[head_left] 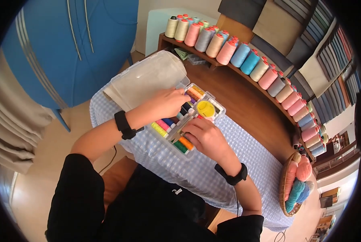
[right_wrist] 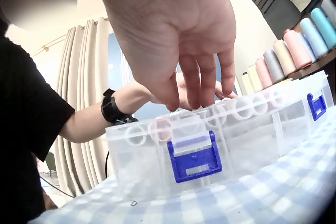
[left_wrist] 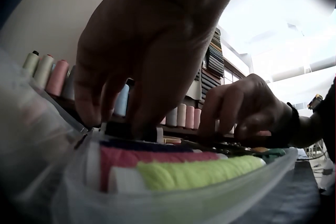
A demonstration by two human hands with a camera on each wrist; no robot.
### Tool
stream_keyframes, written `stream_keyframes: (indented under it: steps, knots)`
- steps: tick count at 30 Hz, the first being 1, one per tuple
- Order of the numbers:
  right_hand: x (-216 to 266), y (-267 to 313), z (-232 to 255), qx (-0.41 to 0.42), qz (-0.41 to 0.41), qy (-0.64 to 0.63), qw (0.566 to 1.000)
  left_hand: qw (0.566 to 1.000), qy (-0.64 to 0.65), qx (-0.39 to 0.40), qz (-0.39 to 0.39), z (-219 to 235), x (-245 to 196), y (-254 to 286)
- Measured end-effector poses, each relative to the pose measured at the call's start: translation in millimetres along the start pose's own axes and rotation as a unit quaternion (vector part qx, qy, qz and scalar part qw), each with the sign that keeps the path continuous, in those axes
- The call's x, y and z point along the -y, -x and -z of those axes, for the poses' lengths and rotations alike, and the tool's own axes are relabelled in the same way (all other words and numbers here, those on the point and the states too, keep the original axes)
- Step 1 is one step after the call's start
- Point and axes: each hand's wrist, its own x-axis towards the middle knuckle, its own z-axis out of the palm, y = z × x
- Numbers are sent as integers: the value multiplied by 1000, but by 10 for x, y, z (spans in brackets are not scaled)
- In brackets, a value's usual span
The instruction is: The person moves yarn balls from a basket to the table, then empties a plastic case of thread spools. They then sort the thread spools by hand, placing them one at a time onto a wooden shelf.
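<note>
On the table lies an opened clear plastic case holding spools of thread in many colours. My left hand reaches into its far part, fingers pointing down among dark and orange spools. In the left wrist view, its fingertips straddle a dark spool with a white end. My right hand reaches into the near right part, fingers bent downward beside orange spools. In the right wrist view, its fingertips meet the case's upper edge; what they touch is hidden. A round yellow container sits between the hands.
The translucent lid lies folded back to the left. A blue checked cloth covers the table. Cones of thread line a curved wooden shelf behind. A wicker basket with yarn balls stands at the right end.
</note>
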Motion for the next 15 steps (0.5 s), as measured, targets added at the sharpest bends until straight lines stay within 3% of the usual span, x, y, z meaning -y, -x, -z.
stream_keyframes:
  steps: [7,10,12,15]
  knots:
    - [-67,124,161,12,-71,-4,997,998,55,-30,-8,-109,116,-40]
    - [-65,117,145,-14,-64,5,998,999,14,-32,-33,-19,75,-93]
    - [-72,113,120,-8,-67,19,998,1000,5,19,6,53,1,-122]
    - [-100,63,50,-11,-57,57,997,1000,15,8,4,-2,23,-126]
